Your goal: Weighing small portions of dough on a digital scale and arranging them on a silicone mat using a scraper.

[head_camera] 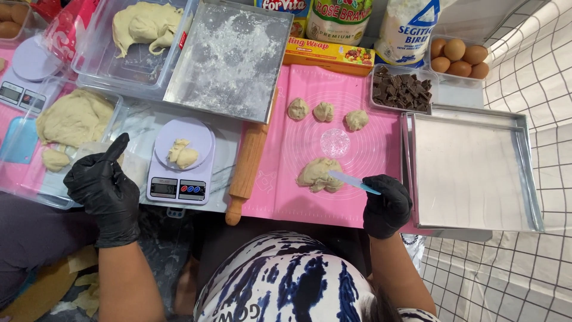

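My right hand (387, 206), in a black glove, grips a light blue plastic scraper (353, 182) whose blade rests on a lump of dough (319, 174) on the pink silicone mat (333, 203). Three small dough balls (323, 111) lie in a row farther back on the mat. My left hand (106, 188), also gloved in black, hovers with fingers apart beside a lilac kitchen scale (179, 173) that carries small dough pieces (182, 154). It holds nothing and is close to a clear tub with a big dough mass (74, 118).
A wooden rolling pin (245, 170) lies between scale and mat. A floured metal tray (229, 59) sits behind, an empty metal tray (473, 170) at right. Chopped chocolate (400, 89), eggs (459, 58), packages, another dough tub (143, 27) and a second scale (24, 80) line the back.
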